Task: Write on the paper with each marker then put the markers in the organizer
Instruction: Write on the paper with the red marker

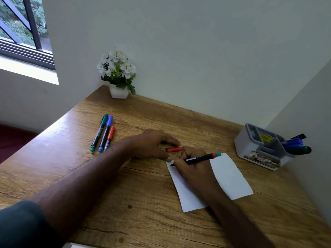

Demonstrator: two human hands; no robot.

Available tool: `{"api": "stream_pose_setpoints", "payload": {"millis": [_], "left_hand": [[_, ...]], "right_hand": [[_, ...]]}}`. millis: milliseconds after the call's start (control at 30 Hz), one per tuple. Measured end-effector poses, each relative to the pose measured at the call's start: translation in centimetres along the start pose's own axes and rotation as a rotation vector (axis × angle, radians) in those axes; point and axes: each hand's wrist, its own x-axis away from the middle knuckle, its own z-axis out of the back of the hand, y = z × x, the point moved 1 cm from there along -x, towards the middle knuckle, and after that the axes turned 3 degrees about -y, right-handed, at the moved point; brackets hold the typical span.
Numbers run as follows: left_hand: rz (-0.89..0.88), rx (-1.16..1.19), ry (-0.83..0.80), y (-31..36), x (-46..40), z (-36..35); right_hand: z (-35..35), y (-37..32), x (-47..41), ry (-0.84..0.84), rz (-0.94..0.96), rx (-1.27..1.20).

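My right hand (pixel 192 166) grips an uncapped black marker (pixel 200 158) with a red and green end, its tip on the top left corner of the white paper (pixel 231 178). My left hand (pixel 152 144) rests on the desk with its thumb pressing the paper's corner and its fingers by a loose red cap (pixel 173 149). Three capped markers lie side by side at the left: green (pixel 99 132), blue (pixel 105 133) and red (pixel 109 138). The grey and white organizer (pixel 258 149) stands at the right and holds several markers (pixel 297 145).
A white pot of white flowers (pixel 118 76) stands in the desk's far left corner. Walls close off the wooden desk (pixel 143 203) at the back and right. A window is at the upper left.
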Motion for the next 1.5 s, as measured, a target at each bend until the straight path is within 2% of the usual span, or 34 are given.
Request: {"api": "stream_pose_setpoints", "payload": {"millis": [1500], "left_hand": [[0.021, -0.007, -0.006, 0.34, 0.18, 0.09]], "right_hand": [[0.25, -0.76, 0.23, 0.064, -0.063, 0.031]]}}
